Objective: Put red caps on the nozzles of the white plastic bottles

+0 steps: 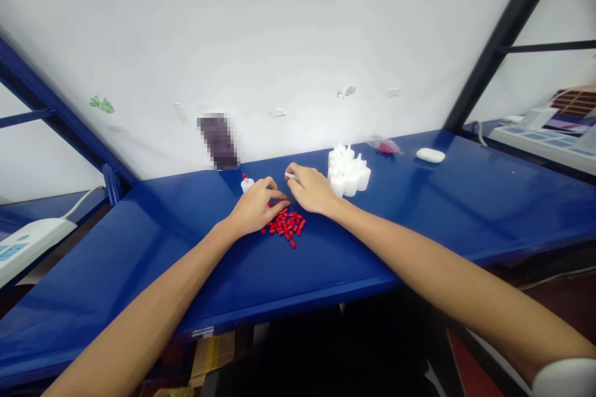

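So nearest the camera there's the blue bench, and both forearms stretch out over it to a spot near the back wall. The pile of red caps lies right under and between the two hands, a touch closer to the left one. The left hand is curled down onto the far left edge of that pile, fingertips bunched together on the caps; can't tell if it has actually picked one up. The right hand sits just beside it, pinching a small white bottle that pokes out leftward from thumb and forefinger, so its long axis runs about sideways, pointing toward the left hand. Just behind the left hand stands a single bottle with a red cap already on. Farther right, touching nothing, is the cluster of uncapped white bottles, nearer the right hand.
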The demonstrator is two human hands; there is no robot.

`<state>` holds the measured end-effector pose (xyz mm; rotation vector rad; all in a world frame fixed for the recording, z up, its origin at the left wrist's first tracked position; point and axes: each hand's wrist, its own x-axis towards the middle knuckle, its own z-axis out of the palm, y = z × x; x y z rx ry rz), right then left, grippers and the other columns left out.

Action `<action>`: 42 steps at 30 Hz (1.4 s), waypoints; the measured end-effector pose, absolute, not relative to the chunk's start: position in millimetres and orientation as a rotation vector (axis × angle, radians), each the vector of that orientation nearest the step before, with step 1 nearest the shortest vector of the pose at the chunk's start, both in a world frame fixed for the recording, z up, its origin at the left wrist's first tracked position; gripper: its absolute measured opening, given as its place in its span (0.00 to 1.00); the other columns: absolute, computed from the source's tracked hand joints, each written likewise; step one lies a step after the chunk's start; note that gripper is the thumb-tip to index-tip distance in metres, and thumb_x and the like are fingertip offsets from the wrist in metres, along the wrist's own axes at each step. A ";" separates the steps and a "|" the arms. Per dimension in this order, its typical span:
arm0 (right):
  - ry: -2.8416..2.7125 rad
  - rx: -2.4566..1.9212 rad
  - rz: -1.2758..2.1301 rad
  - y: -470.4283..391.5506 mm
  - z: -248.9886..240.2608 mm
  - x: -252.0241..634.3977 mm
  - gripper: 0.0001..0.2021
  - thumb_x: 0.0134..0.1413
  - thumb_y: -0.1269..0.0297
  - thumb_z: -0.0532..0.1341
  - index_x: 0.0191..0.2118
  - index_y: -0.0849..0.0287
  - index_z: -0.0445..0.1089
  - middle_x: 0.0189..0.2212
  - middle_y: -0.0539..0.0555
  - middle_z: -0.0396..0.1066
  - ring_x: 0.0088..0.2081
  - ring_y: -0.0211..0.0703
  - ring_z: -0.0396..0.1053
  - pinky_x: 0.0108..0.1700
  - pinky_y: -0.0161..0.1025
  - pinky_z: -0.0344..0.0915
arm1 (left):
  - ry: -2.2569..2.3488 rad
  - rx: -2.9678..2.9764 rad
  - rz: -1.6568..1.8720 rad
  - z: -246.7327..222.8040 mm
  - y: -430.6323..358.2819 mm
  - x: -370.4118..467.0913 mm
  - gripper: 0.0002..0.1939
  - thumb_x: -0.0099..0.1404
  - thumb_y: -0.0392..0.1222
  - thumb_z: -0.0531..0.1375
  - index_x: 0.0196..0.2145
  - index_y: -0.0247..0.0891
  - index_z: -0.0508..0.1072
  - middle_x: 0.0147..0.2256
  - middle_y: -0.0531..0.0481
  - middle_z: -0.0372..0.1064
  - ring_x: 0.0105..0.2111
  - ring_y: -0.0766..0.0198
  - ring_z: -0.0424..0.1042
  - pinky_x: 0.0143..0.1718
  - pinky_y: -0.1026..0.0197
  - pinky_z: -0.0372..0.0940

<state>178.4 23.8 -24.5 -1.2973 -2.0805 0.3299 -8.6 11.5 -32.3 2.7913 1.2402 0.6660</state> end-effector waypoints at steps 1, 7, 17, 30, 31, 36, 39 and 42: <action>-2.087 -1.284 0.332 23.8 -24.8 178.2 0.11 0.61 0.67 0.52 0.44 0.56 0.71 0.43 0.58 0.77 0.42 0.53 0.71 0.38 0.42 0.57 | 1.234 2.778 0.696 -33.4 12.4 -8.5 0.12 0.68 0.48 0.60 0.38 0.42 0.82 0.37 0.46 0.67 0.38 0.57 0.69 0.42 0.53 0.64; -2.071 -1.239 0.433 24.9 -23.7 178.4 0.11 0.61 0.64 0.51 0.30 0.57 0.68 0.32 0.56 0.74 0.36 0.48 0.68 0.36 0.41 0.54 | 1.253 2.709 0.884 -32.0 14.6 -10.2 0.09 0.67 0.46 0.62 0.36 0.40 0.78 0.34 0.49 0.76 0.33 0.59 0.70 0.39 0.55 0.64; -1.945 -0.876 0.976 24.2 -24.2 175.7 0.20 0.61 0.61 0.48 0.19 0.58 0.62 0.19 0.51 0.63 0.25 0.39 0.61 0.32 0.39 0.54 | 1.148 2.479 1.589 -24.1 -2.4 -1.5 0.07 0.66 0.40 0.64 0.42 0.38 0.77 0.36 0.49 0.80 0.33 0.64 0.77 0.36 0.62 0.68; -1.965 -0.880 0.999 22.3 -25.7 174.0 0.17 0.56 0.60 0.52 0.20 0.61 0.65 0.19 0.51 0.63 0.25 0.37 0.59 0.29 0.36 0.52 | 1.036 2.488 1.492 -22.7 -7.1 2.5 0.09 0.64 0.36 0.64 0.43 0.37 0.77 0.38 0.49 0.80 0.33 0.66 0.76 0.35 0.64 0.69; -1.962 -0.892 0.977 21.1 -24.8 173.3 0.17 0.55 0.60 0.52 0.20 0.61 0.65 0.18 0.50 0.63 0.25 0.37 0.59 0.29 0.36 0.52 | 1.040 2.482 1.502 -21.9 -7.4 2.7 0.09 0.64 0.35 0.63 0.43 0.37 0.77 0.38 0.49 0.80 0.33 0.66 0.76 0.35 0.64 0.69; -1.924 -0.956 0.879 16.7 -22.8 167.6 0.18 0.55 0.59 0.52 0.18 0.60 0.64 0.17 0.50 0.61 0.24 0.37 0.58 0.29 0.36 0.51 | 1.038 2.439 1.535 -22.1 -7.6 3.9 0.11 0.62 0.32 0.63 0.43 0.37 0.77 0.37 0.50 0.79 0.33 0.66 0.76 0.35 0.65 0.68; -1.929 -0.967 0.829 14.8 -22.7 166.2 0.18 0.56 0.59 0.53 0.19 0.59 0.63 0.17 0.49 0.60 0.24 0.37 0.58 0.30 0.36 0.52 | 1.022 2.370 1.520 -24.6 -7.5 6.4 0.11 0.62 0.33 0.63 0.43 0.37 0.77 0.36 0.49 0.79 0.32 0.67 0.75 0.34 0.65 0.68; -1.917 -0.915 0.816 15.0 -22.9 167.7 0.16 0.61 0.55 0.52 0.28 0.59 0.69 0.20 0.48 0.63 0.26 0.39 0.62 0.32 0.36 0.54 | 1.051 2.216 1.567 -24.6 -2.7 4.6 0.08 0.63 0.37 0.64 0.41 0.37 0.77 0.35 0.49 0.78 0.31 0.66 0.74 0.33 0.65 0.68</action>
